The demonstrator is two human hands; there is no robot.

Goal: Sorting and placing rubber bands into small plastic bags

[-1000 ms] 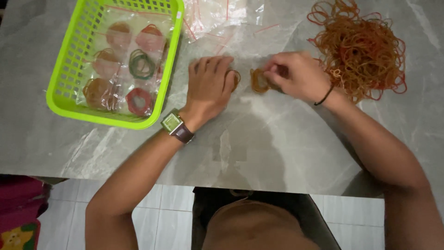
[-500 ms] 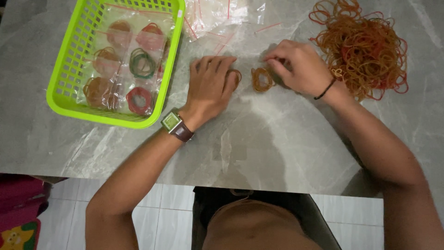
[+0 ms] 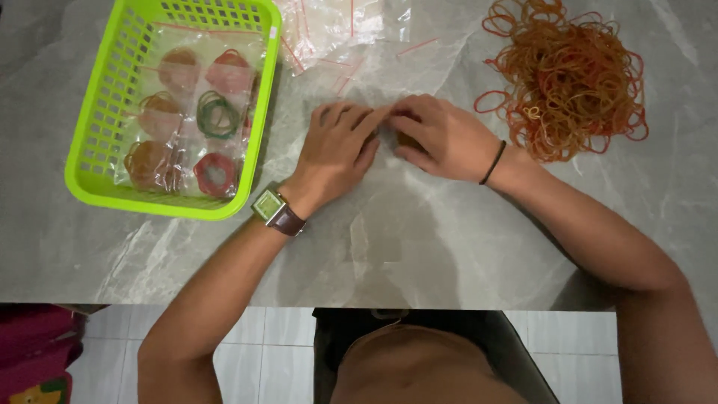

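Note:
My left hand (image 3: 340, 146) and my right hand (image 3: 441, 138) meet fingertip to fingertip at the middle of the grey marble table (image 3: 419, 247). The right hand covers a small bundle of orange rubber bands (image 3: 407, 140), of which only a sliver shows under the fingers. With its fingers slightly curled, the left hand pinches a thin clear plastic bag (image 3: 351, 96) that lies flat on the table. I wear a square watch (image 3: 271, 208) on the left wrist and a black band on the right wrist.
A big loose pile of orange and red rubber bands (image 3: 572, 75) lies at the back right. A lime green basket (image 3: 161, 206) at the left holds several clear bags of bundled bands (image 3: 194, 120). Empty clear bags (image 3: 336, 26) lie behind my hands. The table's edge runs near me.
My right hand has moved left with the bundle and now touches the left hand's fingertips. The bundle, plain to see before, is now nearly hidden under the fingers.

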